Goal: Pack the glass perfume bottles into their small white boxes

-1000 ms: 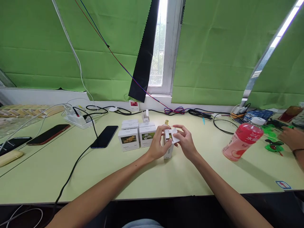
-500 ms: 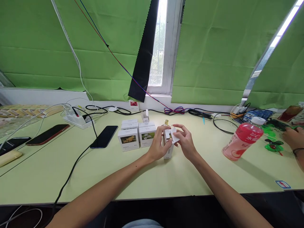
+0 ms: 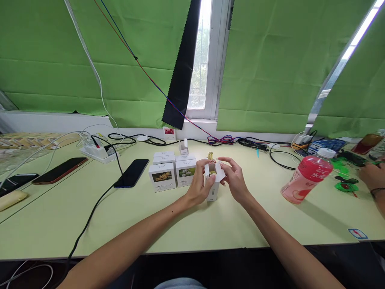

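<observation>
A small white carton [image 3: 213,192] stands upright on the table with its top flaps raised, and a gold-coloured cap shows inside its mouth. My left hand [image 3: 199,184] is closed round the carton's left side, the thumb at the front near the opening. At the right, my right hand [image 3: 235,180] has its thumb and fingers closed at the carton's right flap. Just behind the carton stands a gold-topped bottle [image 3: 210,155], its lower part hidden. To the left, white boxes with flower pictures [image 3: 163,177] stand in a group, close to my left hand.
A pink drink bottle [image 3: 308,176] stands to the right. Another person's hand [image 3: 373,175] is at the far right, near green plastic parts [image 3: 346,186]. Phones [image 3: 131,173] lie to the left, with a black cable and a power strip [image 3: 99,151]. An open small box [image 3: 183,147] stands behind the group.
The carton's top flaps have been spread apart, so the gold cap inside now shows. My left thumb has shifted slightly toward the opening; both hands stay at the carton.
</observation>
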